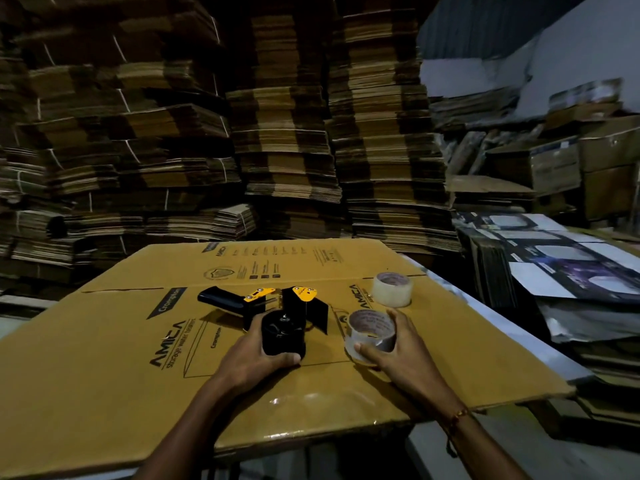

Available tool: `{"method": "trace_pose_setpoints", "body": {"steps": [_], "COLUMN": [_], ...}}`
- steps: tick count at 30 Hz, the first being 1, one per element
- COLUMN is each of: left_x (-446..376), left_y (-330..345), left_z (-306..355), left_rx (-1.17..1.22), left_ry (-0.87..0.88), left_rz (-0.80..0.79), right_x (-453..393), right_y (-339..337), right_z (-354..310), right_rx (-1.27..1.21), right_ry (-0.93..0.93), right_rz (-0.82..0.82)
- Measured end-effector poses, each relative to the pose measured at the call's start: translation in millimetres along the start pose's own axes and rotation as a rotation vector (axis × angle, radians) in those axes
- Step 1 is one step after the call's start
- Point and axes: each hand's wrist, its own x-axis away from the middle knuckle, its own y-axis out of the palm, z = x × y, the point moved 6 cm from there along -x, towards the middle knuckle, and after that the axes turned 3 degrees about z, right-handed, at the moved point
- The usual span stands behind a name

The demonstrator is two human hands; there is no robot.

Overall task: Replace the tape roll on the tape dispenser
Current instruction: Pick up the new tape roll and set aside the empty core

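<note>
A black and yellow tape dispenser (277, 306) lies on its side on a flattened cardboard box (138, 358), its handle pointing to the far left. My left hand (256, 355) grips the dispenser's bare black spool hub (282, 336). My right hand (394, 344) holds a nearly empty clear tape roll (370, 329) just right of the hub, thumb on its near side and fingers behind it. A fuller clear tape roll (392, 288) stands on the cardboard a little farther back and to the right.
Tall stacks of flattened cartons (277, 116) wall off the back and left. More printed flat boxes (554, 265) are piled at the right. The cardboard sheet overhangs a pale table (502, 327) whose edge runs along the right.
</note>
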Motion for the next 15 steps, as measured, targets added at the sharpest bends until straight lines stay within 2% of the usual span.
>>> {"method": "trace_pose_setpoints", "body": {"steps": [4, 7, 11, 15], "left_x": [-8, -14, -23, -34], "left_y": [-4, -7, -9, -10], "left_z": [-4, -5, -6, -8], "left_rx": [0.018, 0.023, 0.039, 0.021], "left_ry": [-0.008, -0.009, 0.012, 0.003], "left_rz": [0.003, 0.016, 0.041, 0.047], "right_x": [-5, -8, -27, -69], "right_y": [7, 6, -23, -49], "right_z": [0, 5, 22, 53], "right_rx": [0.052, -0.012, -0.114, -0.068], "right_ry": [-0.049, -0.016, 0.086, 0.148], "right_rz": [-0.035, -0.055, 0.063, 0.126]}}
